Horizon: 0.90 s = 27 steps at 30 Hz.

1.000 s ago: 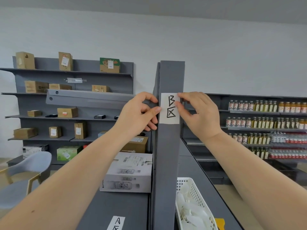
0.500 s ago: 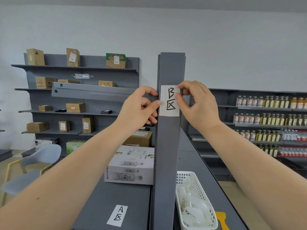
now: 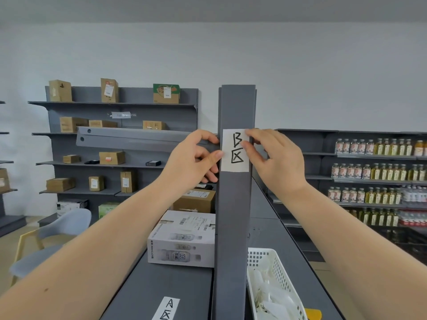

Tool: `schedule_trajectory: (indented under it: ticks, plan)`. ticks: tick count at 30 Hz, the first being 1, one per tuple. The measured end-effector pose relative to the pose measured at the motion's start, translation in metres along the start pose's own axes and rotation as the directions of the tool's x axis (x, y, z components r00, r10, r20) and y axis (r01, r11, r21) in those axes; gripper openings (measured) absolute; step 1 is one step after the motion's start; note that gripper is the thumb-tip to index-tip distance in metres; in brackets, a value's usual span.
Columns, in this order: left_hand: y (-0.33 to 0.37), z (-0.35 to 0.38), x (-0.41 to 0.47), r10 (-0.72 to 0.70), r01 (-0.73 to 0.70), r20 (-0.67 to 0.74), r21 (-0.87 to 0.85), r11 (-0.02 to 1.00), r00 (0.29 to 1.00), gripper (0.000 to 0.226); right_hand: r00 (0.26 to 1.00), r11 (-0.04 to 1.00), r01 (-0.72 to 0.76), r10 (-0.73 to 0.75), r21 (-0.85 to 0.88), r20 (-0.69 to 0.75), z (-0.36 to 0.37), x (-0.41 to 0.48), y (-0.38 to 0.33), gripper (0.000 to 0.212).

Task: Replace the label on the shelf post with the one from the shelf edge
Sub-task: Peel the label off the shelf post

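Observation:
A grey upright shelf post point(image 3: 233, 227) rises in the middle of the view. A white label marked "B" point(image 3: 235, 150) is stuck on its front face at hand height. My left hand point(image 3: 196, 155) wraps the post's left side, thumb tip touching the label's left edge. My right hand point(image 3: 275, 158) is at the label's right edge, its index finger and thumb pinching the upper right corner. A second white label marked "A" point(image 3: 166, 308) lies flat on the shelf top point(image 3: 166, 287) near its front edge, at the bottom of the view.
A white carton printed with bottles point(image 3: 182, 241) and a brown box point(image 3: 195, 200) sit on the shelf left of the post. A white plastic basket point(image 3: 272, 282) sits to its right. Shelves of boxes stand far left, shelves of bottles point(image 3: 374, 172) far right. A grey chair point(image 3: 57, 241) stands lower left.
The view has tilted down slightly, bringing more of the "A" label into sight. My right fingers have shifted up to the "B" label's top right corner. The label is still on the post.

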<state>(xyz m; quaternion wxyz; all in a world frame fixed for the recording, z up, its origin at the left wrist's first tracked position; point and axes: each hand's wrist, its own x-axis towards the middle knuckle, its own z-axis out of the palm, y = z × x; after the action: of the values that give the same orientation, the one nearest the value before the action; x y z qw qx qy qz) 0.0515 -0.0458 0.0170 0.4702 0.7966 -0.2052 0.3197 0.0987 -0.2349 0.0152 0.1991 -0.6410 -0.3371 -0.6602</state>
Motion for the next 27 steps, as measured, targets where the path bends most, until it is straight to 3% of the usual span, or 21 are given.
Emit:
schedule_trajectory:
  ticks: [4,8,13,20,27]
  plan:
    - [0.001,-0.001,0.001,-0.006,0.006,0.007,0.004,1.000,1.000,0.022,0.997,0.998,-0.061,0.060,0.031,0.050,-0.004,0.002,-0.003,0.020]
    - [0.001,-0.002,0.002,-0.008,0.008,0.015,0.004,1.000,1.000,0.021,0.951,0.915,-0.301,0.267,0.269,0.154,-0.009,0.014,-0.006,0.006]
    - [0.002,-0.003,0.003,-0.010,0.011,0.019,-0.018,1.000,1.000,0.019,0.968,0.953,-0.240,0.221,0.183,0.118,-0.008,0.011,-0.006,0.010]
    - [0.001,-0.003,0.004,-0.002,0.003,0.018,-0.032,0.999,1.000,0.021,0.953,0.904,-0.302,0.279,0.304,0.117,-0.007,0.011,-0.007,0.003]
    - [0.000,-0.003,0.003,-0.017,0.017,0.013,-0.053,0.998,1.000,0.020,0.952,0.906,-0.300,0.266,0.299,0.151,-0.011,0.016,-0.007,0.002]
